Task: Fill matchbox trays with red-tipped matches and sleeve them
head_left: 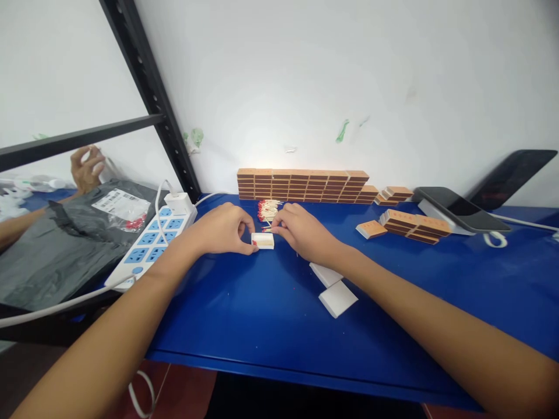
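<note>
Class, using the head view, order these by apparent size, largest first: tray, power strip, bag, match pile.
1. Bag
2. Power strip
3. Match pile and tray: too alike to rank.

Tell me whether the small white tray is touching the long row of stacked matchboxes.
Apart. The head view shows blue tabletop and the loose match pile between the small white tray and the row of stacked matchboxes.
</note>
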The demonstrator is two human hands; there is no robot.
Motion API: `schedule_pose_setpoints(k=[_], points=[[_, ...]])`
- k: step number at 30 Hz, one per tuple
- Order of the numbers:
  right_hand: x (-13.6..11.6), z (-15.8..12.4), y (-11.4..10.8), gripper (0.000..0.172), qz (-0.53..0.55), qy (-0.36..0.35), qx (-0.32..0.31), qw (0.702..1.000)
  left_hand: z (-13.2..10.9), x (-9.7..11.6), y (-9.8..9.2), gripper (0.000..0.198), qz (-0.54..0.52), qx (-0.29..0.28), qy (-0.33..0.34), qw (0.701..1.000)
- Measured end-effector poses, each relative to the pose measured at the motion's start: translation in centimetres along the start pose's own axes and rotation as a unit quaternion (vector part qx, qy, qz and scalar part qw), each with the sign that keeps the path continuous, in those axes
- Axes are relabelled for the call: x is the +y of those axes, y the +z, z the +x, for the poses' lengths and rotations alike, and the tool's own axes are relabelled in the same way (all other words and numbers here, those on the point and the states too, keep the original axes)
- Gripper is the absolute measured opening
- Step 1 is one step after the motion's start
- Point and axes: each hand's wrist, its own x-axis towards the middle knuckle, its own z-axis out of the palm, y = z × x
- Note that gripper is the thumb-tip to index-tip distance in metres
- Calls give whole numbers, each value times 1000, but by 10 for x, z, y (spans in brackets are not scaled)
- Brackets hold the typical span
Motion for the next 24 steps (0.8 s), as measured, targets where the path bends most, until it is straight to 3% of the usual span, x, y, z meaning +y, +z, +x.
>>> schedule_pose_setpoints(k=[8, 12, 17, 24], points=[[-21, -7, 6, 12, -22, -25, -3, 999, 3, 1, 2, 24, -12, 28, 32, 999], [-12, -5, 5, 12, 11, -22, 18, 1000, 3, -2, 2, 26, -11, 23, 23, 999], [8, 6, 9, 10, 16, 51, 79, 995, 2, -3, 1, 29, -7, 18, 17, 1000], [8, 19, 21, 15, -20, 62, 33, 997, 1, -2, 1, 26, -13, -2, 8, 1000]])
